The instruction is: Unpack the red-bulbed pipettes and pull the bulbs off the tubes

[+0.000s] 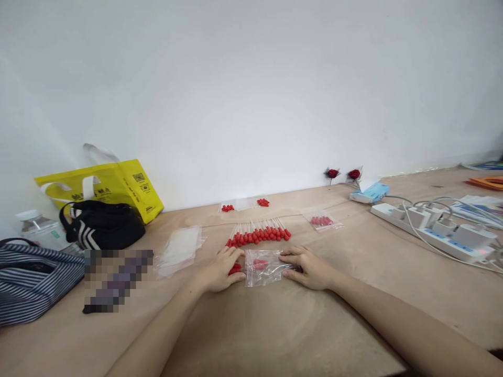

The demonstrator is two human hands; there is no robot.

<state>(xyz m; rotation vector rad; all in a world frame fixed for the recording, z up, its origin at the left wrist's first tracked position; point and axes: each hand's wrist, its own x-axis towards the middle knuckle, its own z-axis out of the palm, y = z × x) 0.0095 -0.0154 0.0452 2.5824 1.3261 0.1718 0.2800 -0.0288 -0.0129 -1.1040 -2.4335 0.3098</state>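
A clear zip plastic bag (267, 276) lies flat between my hands, with a few red pieces (260, 264) inside it. My left hand (220, 271) is curled at the bag's left edge, around several red-headed sticks (234, 268) that show between thumb and fingers; their far ends are hidden. On the right edge of the same bag, the fingers and thumb of my right hand (308, 269) press and hold the plastic. Just beyond both hands, many white sticks with red heads (257, 234) are spread in a fan, heads towards me.
Flat bags (181, 248) are stacked left of my left hand. Filled bags lie behind the fan and at right, one with red pieces (321, 221). A power strip (436, 233) with cables occupies the right; a yellow bag (113, 183) and black cap (106, 228) stand left.
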